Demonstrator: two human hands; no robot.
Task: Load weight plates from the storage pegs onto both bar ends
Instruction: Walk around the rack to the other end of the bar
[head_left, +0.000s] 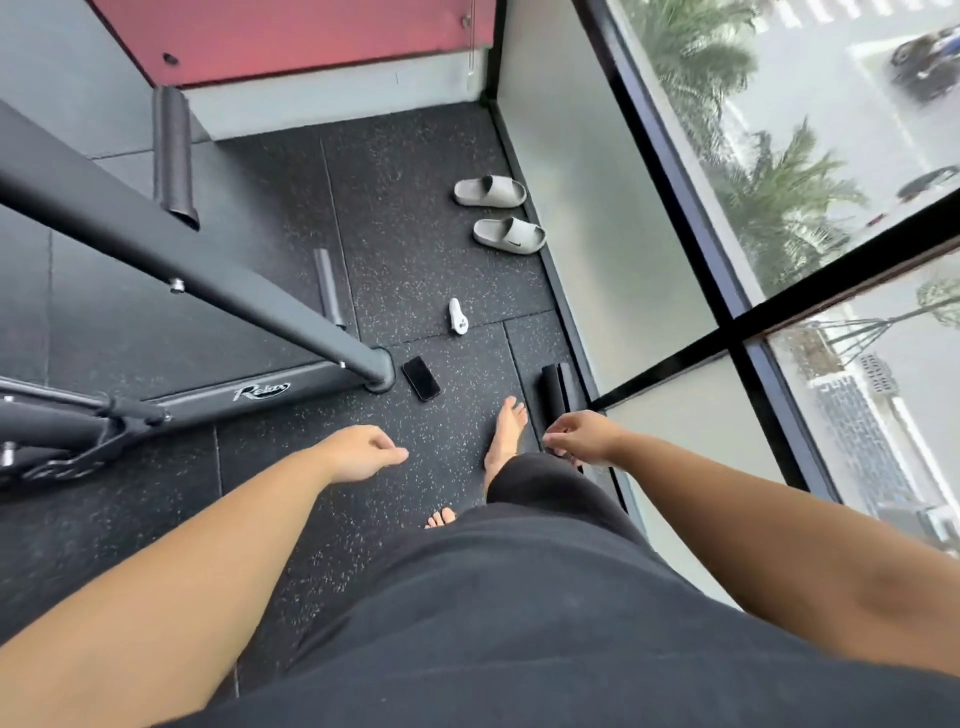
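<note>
Two black weight plates (557, 388) stand on edge against the base of the window wall, just ahead of my right foot. My right hand (582, 436) hovers over their near edge with its fingers loosely curled and apart; I cannot tell whether it touches them. My left hand (363, 452) hangs over the floor, fingers relaxed, holding nothing. Two bare storage pegs (174, 156) (328, 286) stick out of the grey machine frame (208, 275) on the left. No bar end is in view.
A black phone (421, 378) lies on the speckled rubber floor beside the frame's foot. A small white object (457, 315) and two grey slides (488, 191) (509, 235) lie farther ahead. A glass window wall (649, 270) runs along the right.
</note>
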